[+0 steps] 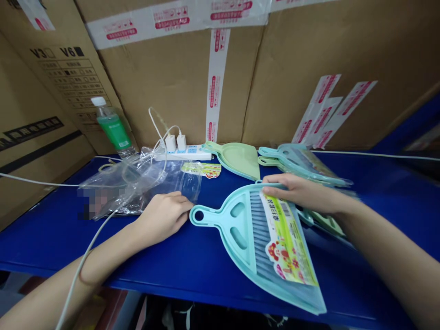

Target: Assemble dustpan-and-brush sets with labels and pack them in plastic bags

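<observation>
A light blue dustpan (237, 270) with a matching small brush (239, 208) nested in it tilts above the table's front half. Over the bristles lies a printed yellow-green label card (292, 243). My right hand (295, 190) grips the set's far edge, its thumb on top near the card's upper end. My left hand (168, 211) is closed, its fingers curled beside the end of the handle; its fingertips are partly hidden, so what they hold cannot be made out. Crumpled clear plastic bags (165, 176) lie just behind my left hand.
Behind are a green dustpan set (239, 158), bagged blue sets (299, 160) and another label card (209, 169). A power strip (195, 153) with two chargers, a bottle (115, 128) and white cables (99, 233) are at left. A large cardboard box (172, 82) backs the blue table (165, 270).
</observation>
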`<action>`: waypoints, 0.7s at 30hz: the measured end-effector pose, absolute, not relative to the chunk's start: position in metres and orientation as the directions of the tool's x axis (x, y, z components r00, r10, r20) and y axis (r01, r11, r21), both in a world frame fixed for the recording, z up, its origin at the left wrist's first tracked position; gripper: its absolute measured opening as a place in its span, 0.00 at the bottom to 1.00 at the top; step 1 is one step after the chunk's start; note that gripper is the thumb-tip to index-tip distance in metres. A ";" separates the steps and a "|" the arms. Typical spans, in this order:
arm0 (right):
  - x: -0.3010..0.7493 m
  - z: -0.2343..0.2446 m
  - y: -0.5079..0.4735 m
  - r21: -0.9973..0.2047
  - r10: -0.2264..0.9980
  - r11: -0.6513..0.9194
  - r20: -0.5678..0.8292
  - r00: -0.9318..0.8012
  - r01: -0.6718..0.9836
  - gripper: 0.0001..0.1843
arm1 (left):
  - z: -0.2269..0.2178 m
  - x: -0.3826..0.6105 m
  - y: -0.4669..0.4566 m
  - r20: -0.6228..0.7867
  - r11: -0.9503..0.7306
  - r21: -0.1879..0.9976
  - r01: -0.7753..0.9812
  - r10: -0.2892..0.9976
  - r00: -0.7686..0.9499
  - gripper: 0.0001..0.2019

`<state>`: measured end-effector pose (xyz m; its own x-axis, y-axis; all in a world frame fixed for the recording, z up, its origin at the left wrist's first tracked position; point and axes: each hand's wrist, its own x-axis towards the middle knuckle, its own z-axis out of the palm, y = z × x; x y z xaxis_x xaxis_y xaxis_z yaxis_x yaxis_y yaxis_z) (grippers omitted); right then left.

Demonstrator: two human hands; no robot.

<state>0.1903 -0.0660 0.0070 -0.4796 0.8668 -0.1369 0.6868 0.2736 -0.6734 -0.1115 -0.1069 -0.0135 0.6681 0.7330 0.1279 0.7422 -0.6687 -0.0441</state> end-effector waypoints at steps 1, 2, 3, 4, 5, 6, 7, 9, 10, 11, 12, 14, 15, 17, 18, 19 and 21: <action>0.193 0.009 -0.065 -0.672 0.876 0.271 -0.125 -0.466 0.689 0.30 | -0.013 -0.112 -0.107 0.137 -0.671 -0.038 0.741 0.731 0.669 0.12; 0.195 0.010 -0.065 -0.672 0.885 0.268 -0.112 -0.453 0.690 0.30 | -0.013 -0.113 -0.108 0.145 -0.674 -0.029 0.738 0.728 0.670 0.12; 0.197 0.012 -0.065 -0.676 0.895 0.262 -0.097 -0.435 0.689 0.30 | -0.014 -0.113 -0.108 0.152 -0.681 -0.014 0.732 0.722 0.675 0.12; 0.199 0.012 -0.064 -0.681 0.907 0.250 -0.084 -0.412 0.688 0.30 | -0.014 -0.113 -0.109 0.158 -0.692 0.008 0.722 0.713 0.683 0.12; 0.200 0.012 -0.064 -0.686 0.918 0.235 -0.075 -0.388 0.688 0.30 | -0.014 -0.113 -0.111 0.163 -0.706 0.037 0.707 0.702 0.693 0.12; 0.201 0.012 -0.063 -0.690 0.930 0.217 -0.069 -0.361 0.691 0.29 | -0.014 -0.112 -0.113 0.165 -0.724 0.072 0.686 0.687 0.708 0.12; 0.201 0.011 -0.062 -0.690 0.940 0.196 -0.069 -0.333 0.696 0.29 | -0.014 -0.112 -0.115 0.163 -0.743 0.110 0.660 0.669 0.725 0.12; 0.201 0.009 -0.061 -0.688 0.950 0.161 -0.086 -0.300 0.707 0.29 | -0.013 -0.110 -0.119 0.144 -0.779 0.190 0.597 0.624 0.768 0.12; 0.200 0.008 -0.061 -0.691 0.948 0.151 -0.100 -0.301 0.707 0.29 | -0.012 -0.109 -0.121 0.134 -0.794 0.226 0.565 0.600 0.789 0.13; 0.199 0.006 -0.061 -0.701 0.943 0.144 -0.116 -0.311 0.699 0.29 | -0.011 -0.108 -0.123 0.128 -0.803 0.250 0.541 0.581 0.804 0.14; 0.198 0.005 -0.060 -0.715 0.935 0.139 -0.133 -0.328 0.685 0.28 | -0.010 -0.108 -0.123 0.127 -0.808 0.256 0.531 0.573 0.810 0.14; 0.197 0.003 -0.060 -0.742 0.917 0.132 -0.160 -0.365 0.657 0.27 | -0.009 -0.108 -0.122 0.140 -0.809 0.219 0.546 0.580 0.802 0.14; 0.196 0.002 -0.060 -0.750 0.911 0.129 -0.169 -0.376 0.649 0.27 | -0.008 -0.109 -0.120 0.144 -0.808 0.180 0.561 0.585 0.798 0.14; 0.196 0.001 -0.061 -0.751 0.907 0.127 -0.176 -0.382 0.648 0.26 | -0.008 -0.111 -0.116 0.123 -0.816 0.078 0.572 0.577 0.807 0.15; 0.196 0.001 -0.061 -0.749 0.908 0.128 -0.175 -0.381 0.650 0.26 | -0.009 -0.112 -0.114 0.101 -0.828 0.021 0.560 0.559 0.823 0.16; 0.197 0.001 -0.061 -0.749 0.909 0.125 -0.177 -0.378 0.651 0.26 | -0.009 -0.112 -0.112 0.078 -0.842 -0.038 0.539 0.535 0.841 0.16; 0.196 0.002 -0.061 -0.750 0.909 0.110 -0.190 -0.372 0.652 0.26 | -0.012 -0.113 -0.109 0.048 -0.862 -0.153 0.483 0.481 0.875 0.15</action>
<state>0.1965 -0.0605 0.0016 -0.3718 0.9086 -0.1903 0.6518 0.1096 -0.7505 -0.1132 -0.1092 -0.0116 0.8752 0.4814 0.0483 0.4828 -0.8622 -0.1534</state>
